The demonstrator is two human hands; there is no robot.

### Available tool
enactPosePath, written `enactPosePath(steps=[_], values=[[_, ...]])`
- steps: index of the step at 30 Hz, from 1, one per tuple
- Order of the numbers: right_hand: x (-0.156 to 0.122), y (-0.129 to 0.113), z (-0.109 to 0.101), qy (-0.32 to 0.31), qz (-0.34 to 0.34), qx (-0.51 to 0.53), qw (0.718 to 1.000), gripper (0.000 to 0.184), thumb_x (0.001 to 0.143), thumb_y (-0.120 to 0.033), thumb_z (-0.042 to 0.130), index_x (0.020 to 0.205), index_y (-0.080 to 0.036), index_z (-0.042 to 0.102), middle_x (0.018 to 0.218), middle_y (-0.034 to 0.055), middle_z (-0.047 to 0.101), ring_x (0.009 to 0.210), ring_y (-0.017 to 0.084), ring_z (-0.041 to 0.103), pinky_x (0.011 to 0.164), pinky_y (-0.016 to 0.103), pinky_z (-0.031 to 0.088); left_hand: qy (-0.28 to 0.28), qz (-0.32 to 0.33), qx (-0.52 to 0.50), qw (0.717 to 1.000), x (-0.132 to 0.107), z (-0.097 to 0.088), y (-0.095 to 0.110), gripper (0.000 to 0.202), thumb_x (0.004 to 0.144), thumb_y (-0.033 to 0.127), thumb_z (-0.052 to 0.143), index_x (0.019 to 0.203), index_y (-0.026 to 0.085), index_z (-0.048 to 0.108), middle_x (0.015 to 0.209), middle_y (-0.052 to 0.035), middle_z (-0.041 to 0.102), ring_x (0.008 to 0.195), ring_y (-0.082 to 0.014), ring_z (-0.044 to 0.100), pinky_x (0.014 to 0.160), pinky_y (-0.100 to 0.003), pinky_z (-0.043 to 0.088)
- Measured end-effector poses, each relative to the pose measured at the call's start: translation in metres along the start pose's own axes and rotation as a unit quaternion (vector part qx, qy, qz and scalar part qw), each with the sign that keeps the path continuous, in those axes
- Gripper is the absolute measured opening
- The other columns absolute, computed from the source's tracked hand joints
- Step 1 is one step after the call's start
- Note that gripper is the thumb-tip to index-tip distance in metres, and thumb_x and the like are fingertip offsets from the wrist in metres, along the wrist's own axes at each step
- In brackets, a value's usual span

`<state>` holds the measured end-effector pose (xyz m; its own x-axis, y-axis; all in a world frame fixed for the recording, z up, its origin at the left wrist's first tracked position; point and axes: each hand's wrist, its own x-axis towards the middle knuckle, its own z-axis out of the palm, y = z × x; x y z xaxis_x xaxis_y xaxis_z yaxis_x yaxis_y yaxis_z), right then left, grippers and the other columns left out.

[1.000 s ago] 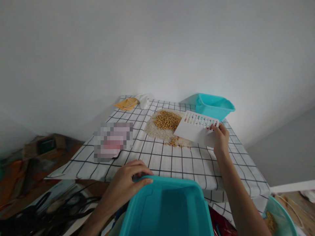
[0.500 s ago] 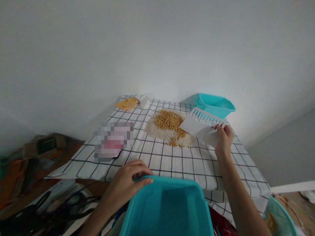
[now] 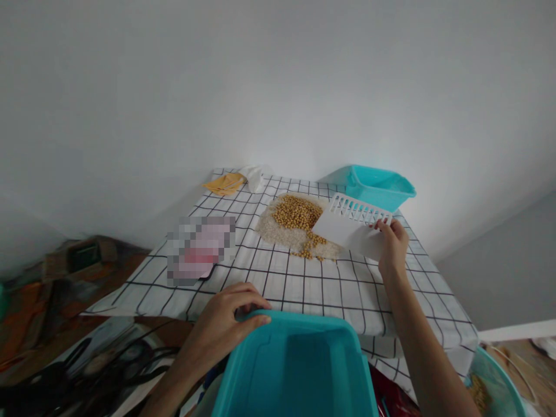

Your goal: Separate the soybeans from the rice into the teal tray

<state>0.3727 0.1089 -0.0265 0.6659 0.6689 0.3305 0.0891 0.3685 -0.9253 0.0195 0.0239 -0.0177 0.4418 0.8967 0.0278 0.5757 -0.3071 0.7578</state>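
My left hand [image 3: 234, 313] is closed on the rim of a teal plastic tub [image 3: 304, 319] below the table's front edge. My right hand [image 3: 393, 240] pinches the slotted right end of a thin white plastic sheet [image 3: 343, 231], which has a row of slots along its far edge. The sheet stands tilted over the right side of a flat heap of pale, rice-like grain [image 3: 282, 233]. Round yellow beans, probably soybeans [image 3: 297, 212], lie on the grain and trail toward me. Part of the heap is hidden behind the sheet.
On the checked tablecloth [image 3: 260, 278], a second teal tub [image 3: 377, 191] stands at the back right. A yellow cloth [image 3: 225, 183] and a crumpled white item [image 3: 254, 178] lie back left, a pixelated object [image 3: 202, 249] front left. A bucket [image 3: 495, 376] stands lower right.
My right hand has moved the white sheet slightly left, farther over the heap. My left hand and the near tub have stayed in place.
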Motion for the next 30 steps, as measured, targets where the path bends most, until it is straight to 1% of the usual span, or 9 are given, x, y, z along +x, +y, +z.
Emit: enactPosePath(steps=[3,8,14,17,23,30], values=[[0.0001,0.0001,-0.0002,0.007,-0.006,0.001,1.0,0.016,0.067,-0.031,0.066,0.065,-0.019,0.055,0.069,-0.0009,0.063,0.069,0.015,0.056,0.064,0.027,0.039,-0.002,0.002,0.0,1.0,-0.0002,-0.0003,0.0001,0.009,0.077,0.015,0.071,0.081,0.019,0.077,0.081,-0.0015,0.07,0.076,-0.0182,0.064,0.069,-0.029,0.049],[0.0032,0.0028,-0.0031,0.047,-0.025,0.009,0.999,0.017,0.069,-0.032,0.064,0.065,-0.02,0.051,0.068,-0.0026,0.06,0.067,0.014,0.055,0.064,0.027,0.04,-0.002,0.003,0.001,1.0,0.0006,0.0001,0.0003,0.009,0.076,0.014,0.07,0.08,0.019,0.077,0.08,-0.0018,0.07,0.076,-0.0185,0.064,0.069,-0.029,0.049],[0.0066,0.0083,-0.0063,0.077,-0.039,0.003,0.996,0.018,0.071,-0.034,0.063,0.069,-0.02,0.052,0.069,-0.0029,0.059,0.068,0.014,0.055,0.065,0.027,0.039,-0.005,0.002,0.001,1.0,0.0001,-0.0004,0.0018,0.008,0.078,0.016,0.07,0.081,0.018,0.077,0.081,-0.0024,0.07,0.077,-0.0188,0.064,0.07,-0.03,0.049],[0.0059,0.0076,-0.0057,0.07,-0.04,-0.002,0.997,0.016,0.071,-0.032,0.063,0.069,-0.02,0.053,0.07,-0.0025,0.06,0.069,0.014,0.055,0.065,0.026,0.039,-0.006,0.007,0.0,1.0,-0.0011,-0.0011,0.0019,0.009,0.078,0.016,0.07,0.081,0.019,0.077,0.082,-0.0019,0.07,0.077,-0.0186,0.064,0.069,-0.029,0.049],[0.0028,0.0025,-0.0014,0.033,-0.041,-0.002,0.999,0.015,0.07,-0.031,0.064,0.067,-0.02,0.054,0.071,-0.0018,0.062,0.07,0.014,0.056,0.067,0.027,0.04,-0.003,0.004,0.001,1.0,-0.0012,-0.0013,0.0015,0.009,0.077,0.015,0.07,0.08,0.02,0.077,0.081,-0.0014,0.07,0.076,-0.0183,0.064,0.069,-0.029,0.049],[0.0032,0.0042,-0.0031,0.045,-0.045,-0.001,0.998,0.015,0.072,-0.033,0.062,0.071,-0.02,0.055,0.072,-0.0023,0.061,0.069,0.014,0.056,0.067,0.027,0.039,0.0,0.005,0.005,1.0,-0.0011,0.0,-0.0004,0.009,0.077,0.016,0.071,0.08,0.021,0.077,0.08,-0.001,0.071,0.075,-0.0178,0.064,0.068,-0.028,0.048]])
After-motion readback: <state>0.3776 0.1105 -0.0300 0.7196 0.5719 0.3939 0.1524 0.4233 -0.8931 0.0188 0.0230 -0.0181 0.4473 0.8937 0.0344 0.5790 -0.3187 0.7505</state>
